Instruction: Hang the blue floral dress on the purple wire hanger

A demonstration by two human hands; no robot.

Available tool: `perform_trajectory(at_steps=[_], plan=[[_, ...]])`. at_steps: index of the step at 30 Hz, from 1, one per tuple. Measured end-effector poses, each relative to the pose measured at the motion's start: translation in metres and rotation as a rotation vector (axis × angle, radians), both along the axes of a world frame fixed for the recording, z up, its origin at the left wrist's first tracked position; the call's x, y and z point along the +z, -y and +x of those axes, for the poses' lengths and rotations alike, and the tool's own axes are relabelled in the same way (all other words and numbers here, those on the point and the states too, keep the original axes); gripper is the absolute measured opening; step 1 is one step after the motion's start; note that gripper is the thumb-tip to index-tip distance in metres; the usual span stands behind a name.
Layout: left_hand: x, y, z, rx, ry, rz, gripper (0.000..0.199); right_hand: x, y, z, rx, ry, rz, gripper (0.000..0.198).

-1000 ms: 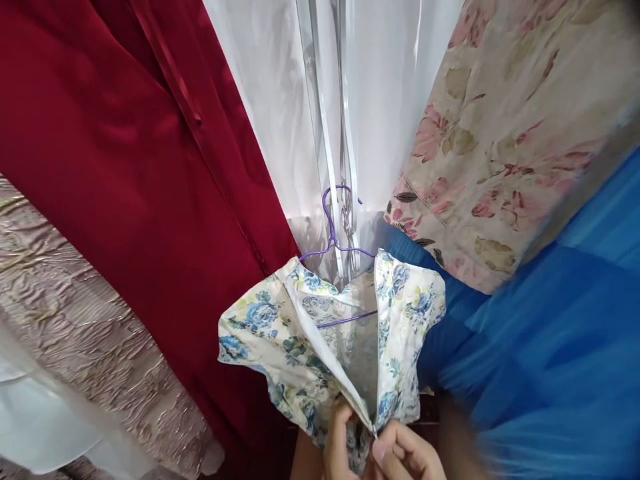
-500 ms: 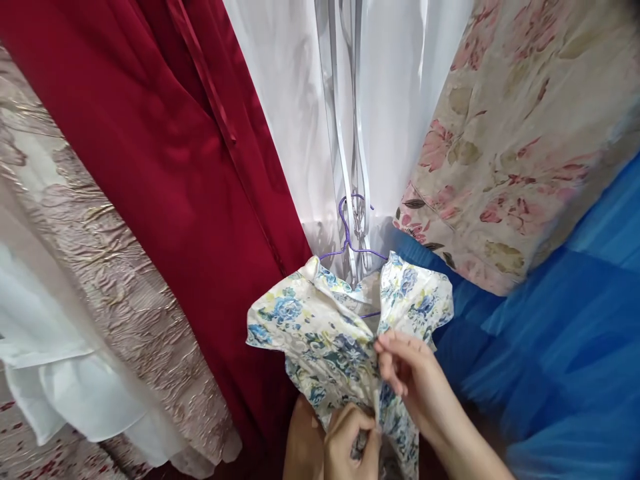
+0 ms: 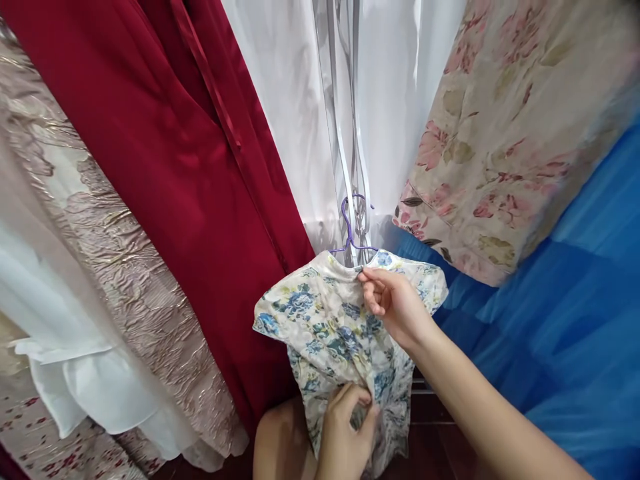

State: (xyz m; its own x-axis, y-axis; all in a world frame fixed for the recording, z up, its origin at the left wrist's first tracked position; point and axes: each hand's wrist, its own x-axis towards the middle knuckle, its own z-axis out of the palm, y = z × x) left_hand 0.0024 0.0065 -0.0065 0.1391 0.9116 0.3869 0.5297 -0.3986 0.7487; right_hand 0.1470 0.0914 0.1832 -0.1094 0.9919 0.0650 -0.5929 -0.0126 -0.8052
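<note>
A white cap-sleeved dress with blue flowers hangs on a purple wire hanger. My right hand is at the top of its centre seam by the neckline, thumb and forefinger pinched on what looks like a zipper pull, mostly hidden by the fingertips. Lower down, my left hand pinches the dress fabric along the same seam, thumb against forefinger. Between the two hands the seam's edges lie together. The hanger's shoulders are mostly inside the dress.
Behind hang a white garment with long pale ribbons and a dark red satin one. A pink-flowered garment and blue tulle hang at right. Textured pink fabric and white ruffles are at left. A bare knee shows below.
My right hand has moved up the seam from mid-chest to the neckline, and the open V there has closed. My left hand still pinches the fabric below.
</note>
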Motion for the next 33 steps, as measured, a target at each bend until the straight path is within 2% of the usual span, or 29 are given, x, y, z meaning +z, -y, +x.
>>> perform_trajectory(at_steps=[2,3,5,7,9,11,15,18,21,24,26,29,31,33], plan=[[0.039,-0.009,-0.003,-0.002,0.083,0.070,0.008,-0.004,0.007,-0.002,-0.069,0.088,0.062,0.020],[0.063,-0.017,-0.004,0.042,0.122,0.138,0.011,-0.006,0.010,-0.002,-0.101,0.121,0.085,0.020],[0.112,-0.035,-0.005,0.059,0.190,0.223,0.027,-0.008,0.014,-0.003,-0.142,0.166,0.123,0.018],[0.152,-0.056,-0.003,-0.021,0.193,0.256,0.040,-0.008,0.017,-0.003,-0.155,0.195,0.154,0.017],[0.176,-0.073,0.001,-0.082,0.117,0.300,0.031,-0.008,0.016,-0.001,-0.161,0.221,0.177,0.017],[0.185,-0.083,0.006,-0.087,0.064,0.353,0.017,-0.008,0.015,0.002,-0.164,0.256,0.215,0.020],[0.189,-0.083,0.014,-0.067,0.176,0.385,0.016,-0.010,0.010,0.003,-0.180,0.336,0.315,0.026],[0.200,-0.084,0.011,0.008,0.385,0.402,0.015,-0.022,0.010,-0.003,-0.197,0.366,0.292,0.028],[0.213,-0.096,-0.012,0.176,0.598,0.488,0.013,-0.046,0.014,-0.003,-0.175,0.424,0.252,0.031],[0.214,-0.114,-0.054,0.325,0.777,0.569,0.011,-0.078,0.023,0.005,-0.122,0.480,0.206,0.032],[0.201,-0.125,-0.084,0.418,0.990,0.475,0.010,-0.100,0.030,0.011,-0.087,0.495,0.168,0.034],[0.163,-0.136,-0.111,0.536,1.303,0.117,0.019,-0.132,0.040,0.015,-0.050,0.518,0.123,0.036],[0.131,-0.137,-0.110,0.557,1.360,-0.109,0.027,-0.156,0.045,0.014,-0.046,0.548,0.094,0.035],[0.101,-0.131,-0.097,0.512,1.358,-0.280,0.029,-0.182,0.049,0.015,-0.044,0.607,0.043,0.033]])
